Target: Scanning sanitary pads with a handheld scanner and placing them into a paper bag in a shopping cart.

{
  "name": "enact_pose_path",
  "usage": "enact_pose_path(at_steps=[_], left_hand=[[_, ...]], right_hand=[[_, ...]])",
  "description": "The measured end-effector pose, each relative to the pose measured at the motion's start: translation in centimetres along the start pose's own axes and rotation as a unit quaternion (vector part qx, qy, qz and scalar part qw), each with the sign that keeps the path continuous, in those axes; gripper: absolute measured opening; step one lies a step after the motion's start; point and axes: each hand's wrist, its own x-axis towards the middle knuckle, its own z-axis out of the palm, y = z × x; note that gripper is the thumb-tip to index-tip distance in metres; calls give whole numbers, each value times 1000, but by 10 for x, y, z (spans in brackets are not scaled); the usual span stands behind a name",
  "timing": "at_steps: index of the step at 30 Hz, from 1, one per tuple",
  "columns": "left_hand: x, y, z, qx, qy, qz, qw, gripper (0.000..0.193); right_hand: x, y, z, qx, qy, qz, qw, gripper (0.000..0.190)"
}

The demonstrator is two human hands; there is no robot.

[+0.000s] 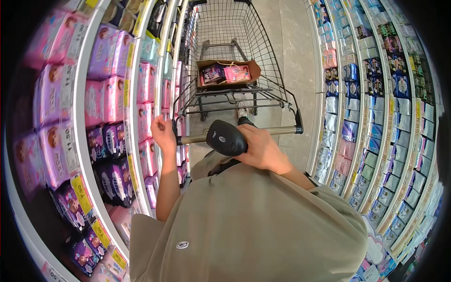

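Observation:
A black handheld barcode scanner [227,138] is gripped in my right hand [262,146], over the shopping cart's handlebar [284,130]. Whether that hand also touches the bar cannot be made out. My left hand [164,134] is raised at the bar's left end, close to the shelf of pink packs [147,121]. Its fingers are loosely bent with a gap at the thumb, and I see nothing held in them. Inside the wire cart [262,42] sits an open cardboard box [254,71] holding a dark purple pack [212,73] and a pink pack [237,74].
Shelves with purple packs [53,93], dark packs [114,179] and yellow price tags [81,194] rise close on my left. Another shelf unit [373,116] of small packs lines the right side. Grey floor tiles [296,53] run between cart and right shelves.

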Motion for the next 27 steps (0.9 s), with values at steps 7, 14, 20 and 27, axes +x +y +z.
enact_pose_path(at_steps=[7, 14, 20, 27], left_hand=[[78, 36, 139, 116, -348, 26, 930, 26], [113, -55, 287, 420, -470, -42, 776, 35], [100, -119, 339, 501, -488, -120, 705, 46], [88, -106, 343, 477, -433, -189, 742, 47]], right_hand=[[7, 28, -56, 64, -23, 58, 996, 44], [6, 59, -93, 102, 18, 134, 985, 52], [5, 78, -107, 93, 42, 211, 972, 46], [8, 98, -108, 97, 53, 240, 964, 44]])
